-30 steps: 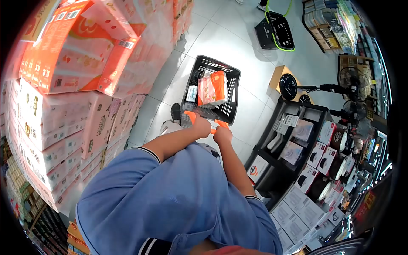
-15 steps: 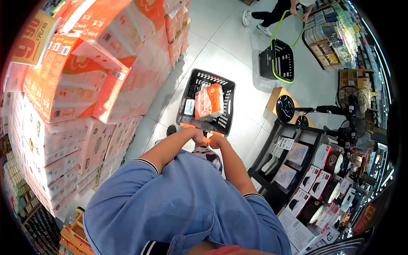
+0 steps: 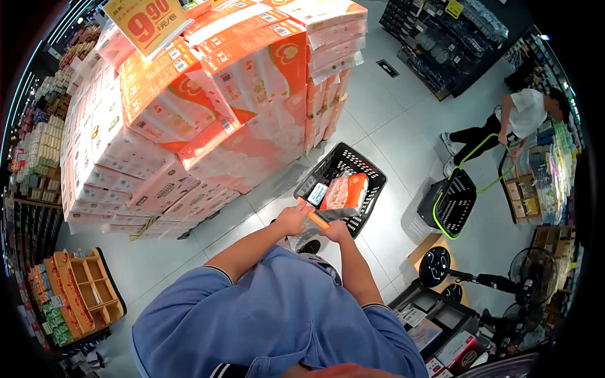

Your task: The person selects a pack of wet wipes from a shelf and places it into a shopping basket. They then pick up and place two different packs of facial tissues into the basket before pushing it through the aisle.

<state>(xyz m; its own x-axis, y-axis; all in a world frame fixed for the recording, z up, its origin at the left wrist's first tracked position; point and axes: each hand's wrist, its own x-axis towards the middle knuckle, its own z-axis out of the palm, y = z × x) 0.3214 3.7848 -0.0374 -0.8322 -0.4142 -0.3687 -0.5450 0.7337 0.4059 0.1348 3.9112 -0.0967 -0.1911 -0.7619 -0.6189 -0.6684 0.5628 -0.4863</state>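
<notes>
A black shopping basket [image 3: 376,193] with a perforated wall stands on the floor in front of me. Its orange handle [image 3: 317,219] is pulled up toward my body, and my left hand [image 3: 293,218] is closed around one end of it. My right hand [image 3: 336,232] grips the other end, fingers wrapped and partly hidden. Inside the basket lies an orange and white tissue pack [image 3: 346,193]. Beside the pack, to its left, is a small white package with a dark label [image 3: 317,194].
A tall stack of orange and white tissue packs [image 3: 252,63] stands at left, under a price sign [image 3: 148,25]. Another person [image 3: 526,113] at right holds a green-handled basket [image 3: 452,201]. Standing fans [image 3: 529,271] and a wooden rack [image 3: 94,286] flank me.
My view has turned left, so the stack, basket and other person appear further right. Both hands stay on the orange handle.
</notes>
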